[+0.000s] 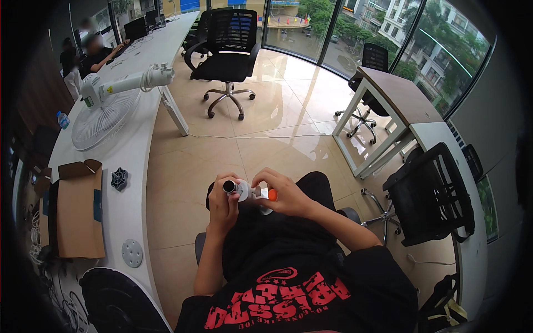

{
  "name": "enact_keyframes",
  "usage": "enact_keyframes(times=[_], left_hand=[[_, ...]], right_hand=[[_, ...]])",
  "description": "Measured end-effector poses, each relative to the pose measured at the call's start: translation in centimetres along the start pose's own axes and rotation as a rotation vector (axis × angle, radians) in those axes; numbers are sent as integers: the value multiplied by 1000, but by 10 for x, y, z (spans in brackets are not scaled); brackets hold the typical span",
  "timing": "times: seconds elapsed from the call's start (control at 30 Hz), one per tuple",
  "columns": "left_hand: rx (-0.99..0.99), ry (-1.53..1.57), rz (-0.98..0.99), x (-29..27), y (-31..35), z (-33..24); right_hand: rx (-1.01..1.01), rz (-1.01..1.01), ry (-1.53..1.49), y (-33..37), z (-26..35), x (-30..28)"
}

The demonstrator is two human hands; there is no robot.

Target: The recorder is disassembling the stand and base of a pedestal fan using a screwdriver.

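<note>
Above my lap, my left hand point(221, 208) is wrapped round a white plastic part point(243, 190) with a dark round end. My right hand point(286, 195) meets the part from the other side, its thumb and fingers closed at a small light-coloured piece that juts out sideways. Between those fingers shows an orange piece point(272, 195), too small and covered to name. On the table to my left, a white fan point(105, 119) lies with its round grille down and its neck pointing right.
The long white table point(136, 161) carries an opened cardboard box point(80, 208), a dark star-shaped knob point(119, 178), a grey disc with holes point(132, 253) and a black round base point(119, 302). Office chairs point(227, 55) stand ahead and to the right. A cable point(261, 136) crosses the floor.
</note>
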State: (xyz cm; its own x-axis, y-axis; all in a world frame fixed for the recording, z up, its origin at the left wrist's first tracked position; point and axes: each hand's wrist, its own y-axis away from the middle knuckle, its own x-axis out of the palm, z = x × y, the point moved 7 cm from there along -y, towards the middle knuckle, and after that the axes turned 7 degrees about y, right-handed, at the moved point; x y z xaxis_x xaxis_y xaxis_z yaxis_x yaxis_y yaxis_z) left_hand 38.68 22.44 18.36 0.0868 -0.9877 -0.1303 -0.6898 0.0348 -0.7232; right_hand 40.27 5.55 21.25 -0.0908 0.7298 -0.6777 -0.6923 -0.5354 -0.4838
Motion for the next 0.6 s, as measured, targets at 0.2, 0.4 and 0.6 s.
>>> enact_keyframes(times=[0.2,0.4,0.6], left_hand=[[-12,-10,-36,-13,6,-8],[-1,-68,-98,-28,16,-20],[4,-143,-112,-42,28,-33]], right_hand=[[453,233,-278,4,-25,21],[370,191,-280,-4,-9,31],[218,320,-325,-13,9,42]])
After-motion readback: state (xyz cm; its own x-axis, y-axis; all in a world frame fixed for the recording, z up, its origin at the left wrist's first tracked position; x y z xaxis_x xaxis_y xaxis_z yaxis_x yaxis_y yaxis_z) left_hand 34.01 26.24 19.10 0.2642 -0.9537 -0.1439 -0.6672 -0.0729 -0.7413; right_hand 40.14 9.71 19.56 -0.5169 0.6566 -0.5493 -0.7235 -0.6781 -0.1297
